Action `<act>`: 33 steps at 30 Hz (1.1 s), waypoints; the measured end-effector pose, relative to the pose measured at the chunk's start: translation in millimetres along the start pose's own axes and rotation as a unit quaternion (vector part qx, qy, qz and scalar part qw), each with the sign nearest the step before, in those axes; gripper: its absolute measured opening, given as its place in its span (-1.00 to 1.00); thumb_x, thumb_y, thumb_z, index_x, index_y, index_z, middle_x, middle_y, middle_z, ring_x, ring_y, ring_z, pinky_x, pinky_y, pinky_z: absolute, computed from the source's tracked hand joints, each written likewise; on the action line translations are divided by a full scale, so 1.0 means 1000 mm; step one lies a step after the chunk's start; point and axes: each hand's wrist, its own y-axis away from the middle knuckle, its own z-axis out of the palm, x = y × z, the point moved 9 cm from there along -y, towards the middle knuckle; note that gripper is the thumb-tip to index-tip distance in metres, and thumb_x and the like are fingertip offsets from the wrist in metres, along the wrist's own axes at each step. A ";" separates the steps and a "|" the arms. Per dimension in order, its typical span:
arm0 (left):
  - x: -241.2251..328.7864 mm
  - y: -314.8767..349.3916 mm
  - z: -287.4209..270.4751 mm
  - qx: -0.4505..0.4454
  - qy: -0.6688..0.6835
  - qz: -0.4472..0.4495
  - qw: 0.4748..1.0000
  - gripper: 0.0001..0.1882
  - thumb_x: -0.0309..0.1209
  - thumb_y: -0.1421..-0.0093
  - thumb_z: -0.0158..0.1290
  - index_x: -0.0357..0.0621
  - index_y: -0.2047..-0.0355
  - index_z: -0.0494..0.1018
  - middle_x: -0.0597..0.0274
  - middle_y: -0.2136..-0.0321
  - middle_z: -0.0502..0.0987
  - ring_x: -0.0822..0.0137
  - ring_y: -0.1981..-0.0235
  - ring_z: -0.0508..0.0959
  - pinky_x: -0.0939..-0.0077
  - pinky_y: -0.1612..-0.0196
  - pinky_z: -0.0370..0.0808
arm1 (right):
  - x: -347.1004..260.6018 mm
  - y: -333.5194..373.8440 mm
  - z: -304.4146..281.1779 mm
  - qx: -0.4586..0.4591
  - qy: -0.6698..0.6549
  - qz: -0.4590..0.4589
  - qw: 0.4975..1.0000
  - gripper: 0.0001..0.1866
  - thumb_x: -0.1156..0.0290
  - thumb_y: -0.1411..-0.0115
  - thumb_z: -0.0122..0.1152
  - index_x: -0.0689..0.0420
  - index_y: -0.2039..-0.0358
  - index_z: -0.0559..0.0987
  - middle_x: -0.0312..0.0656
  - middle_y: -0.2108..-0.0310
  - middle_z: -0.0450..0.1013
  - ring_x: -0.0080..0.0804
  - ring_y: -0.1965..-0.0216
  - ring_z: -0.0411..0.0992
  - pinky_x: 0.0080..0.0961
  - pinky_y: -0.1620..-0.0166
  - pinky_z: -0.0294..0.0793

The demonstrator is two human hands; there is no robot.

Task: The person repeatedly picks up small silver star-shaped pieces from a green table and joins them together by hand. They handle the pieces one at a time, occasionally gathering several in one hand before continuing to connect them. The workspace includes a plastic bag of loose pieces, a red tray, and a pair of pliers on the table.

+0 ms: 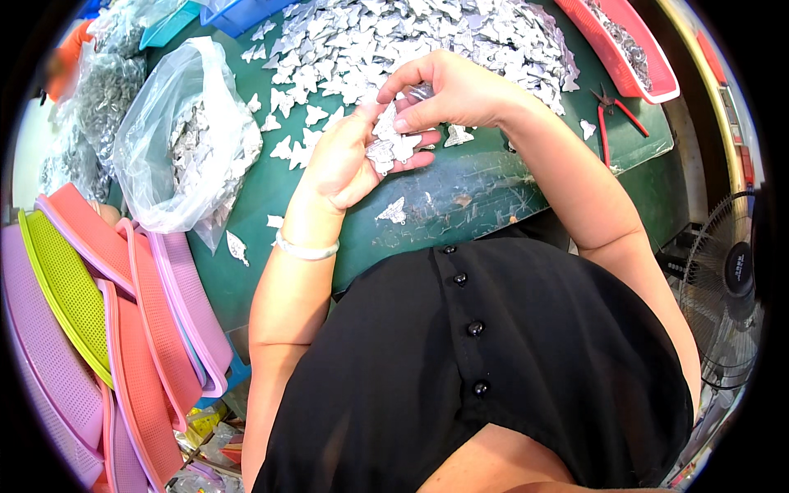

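A small stack of silver butterfly-shaped pieces (pixel 393 146) is pinched between the thumb and forefinger of the right hand (pixel 456 90), whose fingertips (pixel 403 123) are closed on the top piece, seemingly so that it can be peeled or squared off against the rest. The stack is cradled from below in the left hand (pixel 349 160), its palm turned up and its fingers curled loosely around the pieces (a white bracelet (pixel 306 249) is worn at that wrist), so the pile appears to be kept from sliding apart while it is worked just above the green table (pixel 485 185).

Beyond the hands, a wide heap of loose silver pieces (pixel 411 37) is spread across the far part of the table, within easy reach. A few strays lie nearer, one single piece (pixel 394 211) just under the hands. To the left, a clear plastic bag (pixel 177 135) partly filled with the same pieces is slumped open. Red-handled pliers (pixel 612 111) lie to the right, near a red tray (pixel 633 49). Stacked pink and yellow-green baskets (pixel 99 312) lean at the lower left. Nothing is seen to block the hands.
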 end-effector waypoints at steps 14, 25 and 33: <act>0.008 0.003 0.005 -0.027 0.044 0.016 0.999 -0.49 -0.62 0.07 -0.25 -0.46 0.02 0.14 -0.22 0.06 0.29 -0.05 0.01 0.33 0.10 -0.09 0.25 | 0.011 0.002 -0.014 0.042 -0.178 0.034 0.983 -0.88 0.53 -0.04 0.10 0.18 0.37 0.39 -0.34 0.50 0.40 -0.55 0.41 0.50 -0.85 0.62 0.21; 0.016 0.002 0.002 -0.030 0.080 0.067 0.994 -0.23 -0.69 0.29 -0.19 -0.50 -0.08 0.02 -0.22 0.02 0.23 -0.04 -0.06 0.26 0.14 -0.20 0.09 | 0.014 0.012 -0.017 0.028 -0.245 0.005 0.969 -0.94 0.55 0.02 0.10 0.21 0.47 0.45 -0.01 0.38 0.49 -0.73 0.70 0.24 -0.84 0.68 0.13; 0.018 0.002 0.001 -0.039 0.100 0.071 0.992 -0.30 -0.75 0.24 -0.26 -0.44 -0.07 0.06 -0.16 0.03 0.25 0.05 0.01 0.33 0.23 -0.15 0.19 | 0.000 0.020 -0.007 0.022 0.005 -0.075 0.997 -0.80 0.55 0.01 0.15 0.23 0.31 0.48 -0.24 0.29 0.45 -0.67 0.38 0.36 -0.75 0.37 0.31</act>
